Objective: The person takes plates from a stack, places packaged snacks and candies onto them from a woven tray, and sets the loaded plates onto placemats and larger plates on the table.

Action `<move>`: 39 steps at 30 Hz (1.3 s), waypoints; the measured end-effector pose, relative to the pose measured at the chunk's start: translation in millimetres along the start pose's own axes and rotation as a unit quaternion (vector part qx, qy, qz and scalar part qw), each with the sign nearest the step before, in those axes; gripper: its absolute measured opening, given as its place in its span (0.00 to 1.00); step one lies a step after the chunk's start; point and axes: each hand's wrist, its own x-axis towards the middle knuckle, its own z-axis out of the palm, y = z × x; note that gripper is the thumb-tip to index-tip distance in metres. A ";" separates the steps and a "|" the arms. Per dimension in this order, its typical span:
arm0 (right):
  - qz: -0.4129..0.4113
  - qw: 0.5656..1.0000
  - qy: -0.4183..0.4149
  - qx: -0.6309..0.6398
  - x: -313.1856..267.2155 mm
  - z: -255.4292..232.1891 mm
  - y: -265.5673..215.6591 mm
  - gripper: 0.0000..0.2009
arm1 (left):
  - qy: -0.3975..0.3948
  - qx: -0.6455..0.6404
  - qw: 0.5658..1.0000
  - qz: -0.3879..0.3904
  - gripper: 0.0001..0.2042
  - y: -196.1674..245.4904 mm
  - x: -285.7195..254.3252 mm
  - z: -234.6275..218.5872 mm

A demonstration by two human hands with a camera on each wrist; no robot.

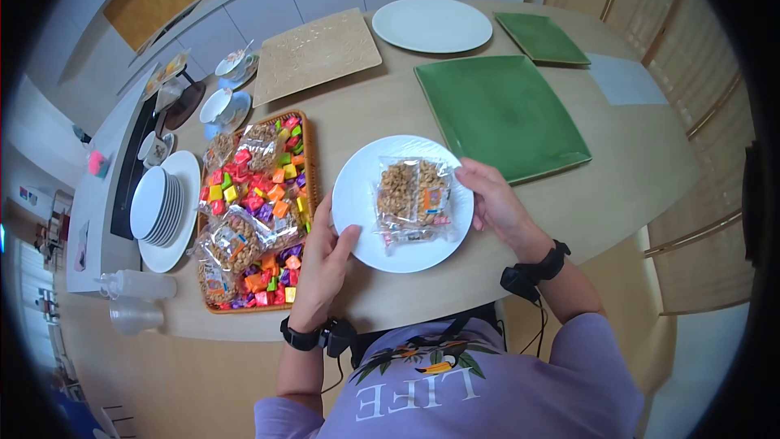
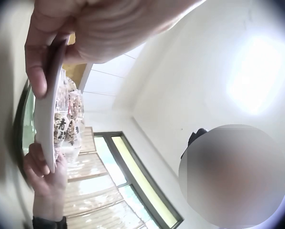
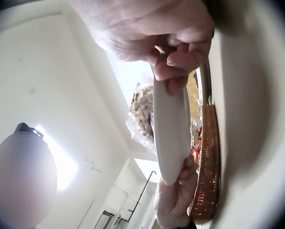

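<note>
Both hands hold a round white plate [image 1: 355, 187] by its opposite edges, above the table. The left hand [image 1: 322, 264] grips the left rim, its thumb on top and its fingers underneath. At the other side, the right hand [image 1: 497, 205] pinches the upper right rim. Clear-wrapped nut or grain clusters [image 1: 410, 191] lie in a small pile on the middle of the plate. In the left wrist view the plate [image 2: 45, 126] shows edge-on, with the wrapped clusters [image 2: 68, 112] on its upper face. The right wrist view shows its pale underside [image 3: 171, 133] between the two hands.
Left of the plate, a wicker basket [image 1: 312, 164] holds colourful wrapped sweets and more clusters. Stacked white plates [image 1: 153, 202], plastic cups [image 1: 138, 315] and teacups [image 1: 218, 106] stand farther left. Behind are a beige tray [image 1: 317, 57], a white oval platter [image 1: 432, 24] and green plates [image 1: 504, 114].
</note>
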 end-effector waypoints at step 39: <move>-0.015 0.973 0.226 0.048 4.3 -144.1 -47.2 0.06 | -0.071 0.172 0.980 0.071 0.28 -13.5 -28.7 10.9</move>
